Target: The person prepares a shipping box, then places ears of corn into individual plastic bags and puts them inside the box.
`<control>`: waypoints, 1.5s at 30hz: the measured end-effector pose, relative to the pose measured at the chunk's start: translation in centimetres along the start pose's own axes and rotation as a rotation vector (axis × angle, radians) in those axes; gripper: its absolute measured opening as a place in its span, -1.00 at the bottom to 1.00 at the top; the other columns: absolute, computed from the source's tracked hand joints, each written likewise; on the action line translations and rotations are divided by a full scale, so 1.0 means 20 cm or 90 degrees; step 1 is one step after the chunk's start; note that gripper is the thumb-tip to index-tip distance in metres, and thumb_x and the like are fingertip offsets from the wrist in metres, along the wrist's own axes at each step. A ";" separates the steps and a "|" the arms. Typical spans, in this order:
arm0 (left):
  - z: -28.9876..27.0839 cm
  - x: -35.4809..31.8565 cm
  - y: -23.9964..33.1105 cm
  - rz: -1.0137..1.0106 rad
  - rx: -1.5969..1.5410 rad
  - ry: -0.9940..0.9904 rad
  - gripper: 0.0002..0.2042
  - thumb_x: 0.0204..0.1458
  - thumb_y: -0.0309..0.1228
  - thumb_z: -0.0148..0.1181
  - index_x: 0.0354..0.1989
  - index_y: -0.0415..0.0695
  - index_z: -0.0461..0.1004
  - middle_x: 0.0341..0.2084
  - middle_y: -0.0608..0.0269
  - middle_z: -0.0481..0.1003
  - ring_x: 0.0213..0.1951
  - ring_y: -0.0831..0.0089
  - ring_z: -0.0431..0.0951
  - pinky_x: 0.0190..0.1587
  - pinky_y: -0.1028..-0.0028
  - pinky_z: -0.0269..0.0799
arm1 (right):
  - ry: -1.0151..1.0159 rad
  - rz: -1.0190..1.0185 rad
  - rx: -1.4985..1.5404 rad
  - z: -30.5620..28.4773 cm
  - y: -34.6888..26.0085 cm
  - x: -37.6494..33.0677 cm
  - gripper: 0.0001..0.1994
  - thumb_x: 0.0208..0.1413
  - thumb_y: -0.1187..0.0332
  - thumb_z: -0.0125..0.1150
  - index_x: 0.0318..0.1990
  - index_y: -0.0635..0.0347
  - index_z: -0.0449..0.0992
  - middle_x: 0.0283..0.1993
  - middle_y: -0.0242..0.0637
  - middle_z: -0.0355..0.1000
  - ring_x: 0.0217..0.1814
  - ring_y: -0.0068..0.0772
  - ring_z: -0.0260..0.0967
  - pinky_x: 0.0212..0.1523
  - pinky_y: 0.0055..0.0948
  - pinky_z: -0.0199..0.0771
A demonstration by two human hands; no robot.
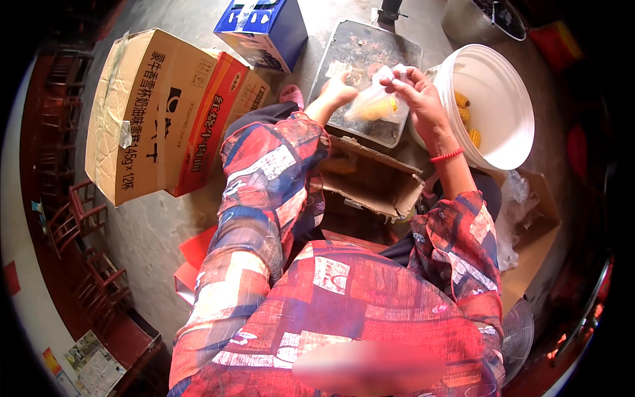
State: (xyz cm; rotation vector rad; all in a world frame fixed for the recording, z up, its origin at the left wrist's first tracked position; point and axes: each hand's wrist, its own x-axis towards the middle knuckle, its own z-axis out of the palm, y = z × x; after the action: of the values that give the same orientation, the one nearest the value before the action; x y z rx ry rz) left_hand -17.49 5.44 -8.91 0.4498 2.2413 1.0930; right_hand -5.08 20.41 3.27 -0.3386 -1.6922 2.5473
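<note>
My right hand pinches the top of a thin clear plastic bag between thumb and fingers. Inside the bag lies a yellow corn cob. To the left of the bag, my left hand is curled over the dark, worn board or tabletop; a pale patch by its fingertips is washed out by light, so what it holds is unclear. Right beside my right hand stands a white plastic bucket with several corn cobs in it.
An open cardboard box sits between my knees and the board. Large cartons stand at the left, a blue box at the far side. A metal pot is at the far right; clear plastic bags lie below the bucket.
</note>
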 end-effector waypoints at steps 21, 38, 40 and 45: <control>-0.16 -0.15 0.41 0.206 -0.075 -0.209 -0.71 -0.03 -0.32 0.19 -0.16 -0.21 0.47 -0.42 0.28 0.53 -0.36 0.63 0.43 -0.23 0.57 0.36 | 0.024 -0.051 -0.181 -0.08 0.01 0.02 -0.92 0.07 0.44 0.07 -0.28 0.20 0.39 -0.37 -0.44 0.40 -0.30 -0.67 0.33 -0.25 -0.65 0.38; -0.09 -0.11 0.48 0.187 -0.337 -0.176 -0.74 0.07 -0.23 0.05 -0.28 -0.18 0.50 -0.69 0.51 0.31 -0.59 0.72 0.24 -0.52 0.68 0.17 | -0.006 -0.222 -0.699 -0.09 -0.18 -0.02 -0.92 -0.07 0.48 0.14 -0.38 0.24 0.43 -0.51 -0.30 0.41 -0.48 -0.48 0.32 -0.45 -0.55 0.30; -0.05 -0.13 0.50 0.162 -0.228 -0.157 -0.76 0.07 -0.29 0.05 -0.22 -0.19 0.48 -0.67 0.51 0.32 -0.57 0.75 0.26 -0.53 0.68 0.20 | 0.012 -0.220 -0.640 -0.10 -0.17 -0.01 -0.92 -0.08 0.48 0.16 -0.39 0.23 0.44 -0.51 -0.29 0.41 -0.49 -0.47 0.31 -0.45 -0.54 0.31; -0.03 -0.11 0.48 0.360 -0.117 -0.186 -0.73 0.02 -0.47 -0.07 -0.09 -0.25 0.37 -0.36 0.28 0.43 -0.34 0.59 0.35 -0.24 0.53 0.32 | 0.029 -0.208 -0.599 -0.06 -0.18 0.00 -0.91 -0.09 0.47 0.17 -0.38 0.23 0.46 -0.51 -0.28 0.42 -0.48 -0.46 0.32 -0.46 -0.53 0.32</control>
State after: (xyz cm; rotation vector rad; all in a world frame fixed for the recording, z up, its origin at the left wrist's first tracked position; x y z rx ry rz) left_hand -15.79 9.64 -0.10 1.1298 1.7774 1.3878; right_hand -5.11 22.82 6.09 -0.1249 -2.5488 1.3776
